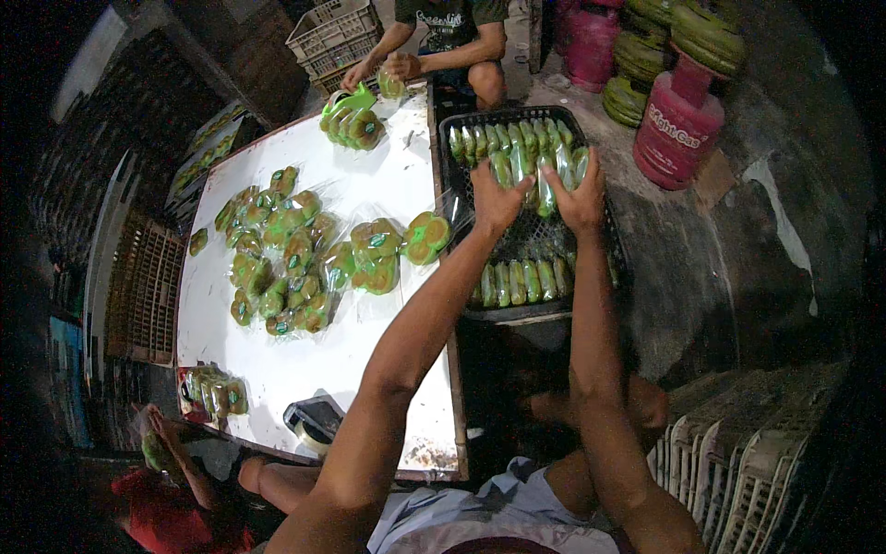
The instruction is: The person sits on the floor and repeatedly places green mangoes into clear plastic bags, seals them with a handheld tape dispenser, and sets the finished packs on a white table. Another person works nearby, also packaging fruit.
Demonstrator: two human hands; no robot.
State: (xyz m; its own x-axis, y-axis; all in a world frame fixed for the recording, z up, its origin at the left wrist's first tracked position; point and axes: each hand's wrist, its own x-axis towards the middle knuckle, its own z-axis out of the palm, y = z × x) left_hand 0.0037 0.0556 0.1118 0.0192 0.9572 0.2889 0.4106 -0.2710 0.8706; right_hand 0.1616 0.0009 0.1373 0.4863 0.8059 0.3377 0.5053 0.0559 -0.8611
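My left hand (500, 201) and my right hand (576, 197) reach into a black plastic crate (529, 315). They grip a row of plastic-wrapped green buns (547, 183) from its two ends, thumbs towards each other on the near side. Behind that row, another row of wrapped buns (516, 135) stands on edge along the far wall. A further row (524, 282) lines the crate's near side, partly covered by my forearms. Bare mesh floor shows between the rows.
Left of the crate, a white table (374, 325) bears a heap of bagged green buns (284, 242) and a black tape dispenser (315, 422). A co-worker's hands (377, 69) are near a green tape dispenser (349, 100). Another person (173, 498) sits lower left. Pink gas cylinders (675, 128) stand right.
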